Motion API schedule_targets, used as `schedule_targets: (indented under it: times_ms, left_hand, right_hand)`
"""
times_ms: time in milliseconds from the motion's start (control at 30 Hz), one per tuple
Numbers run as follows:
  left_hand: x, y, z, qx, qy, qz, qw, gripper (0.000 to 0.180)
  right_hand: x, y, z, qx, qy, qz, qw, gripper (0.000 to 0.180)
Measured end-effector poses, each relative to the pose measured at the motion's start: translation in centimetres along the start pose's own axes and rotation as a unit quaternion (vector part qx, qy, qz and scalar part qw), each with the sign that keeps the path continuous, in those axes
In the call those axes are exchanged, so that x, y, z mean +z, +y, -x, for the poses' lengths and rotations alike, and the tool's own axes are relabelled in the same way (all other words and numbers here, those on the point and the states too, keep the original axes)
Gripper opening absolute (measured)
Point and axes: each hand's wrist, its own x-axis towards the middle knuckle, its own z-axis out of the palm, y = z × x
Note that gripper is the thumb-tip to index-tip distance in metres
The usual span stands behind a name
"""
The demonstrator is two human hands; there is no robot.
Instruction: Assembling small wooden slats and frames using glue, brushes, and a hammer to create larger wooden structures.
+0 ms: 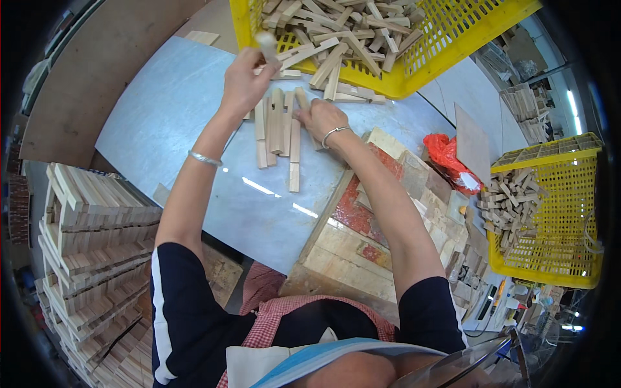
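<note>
My left hand (246, 81) is closed on a short wooden piece (266, 45), blurred by motion, near the corner of a yellow plastic crate (414, 82). Lower and to the right, my right hand (325, 120) is closed around a wooden stick (301, 99), whose lower part is partly hidden by the fingers. Between the hands, several pale wooden sticks (276, 126) lie side by side on the grey tabletop (174, 97), some with notches. Other loose sticks (349, 94) rest against the crate's near edge, and the crate is heaped with similar notched wooden pieces (352, 42).
Tall stacks of wooden strips (97, 213) stand at my left. A worn wooden board (336, 252) lies under my right forearm. Farther right are a red plastic bag (443, 155) and another yellow crate (550, 258) holding small wooden blocks. A brown panel (84, 84) rises at the far left.
</note>
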Motion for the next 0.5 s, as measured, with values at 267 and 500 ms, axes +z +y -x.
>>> schedule_targets:
  times_ms: [267, 500]
  left_hand:
    - [-4.6, 1.5, 5.5, -0.184, -0.058, 0.518, 0.833, 0.039]
    - [-5.5, 4.8, 10.1, -0.199, -0.113, 0.469, 0.853, 0.041]
  right_hand:
    - [0.3, 2.3, -0.1, -0.004, 0.082, -0.094, 0.992, 0.044]
    - [-4.4, 5.2, 6.0, -0.022, 0.039, -0.57, 0.821, 0.049]
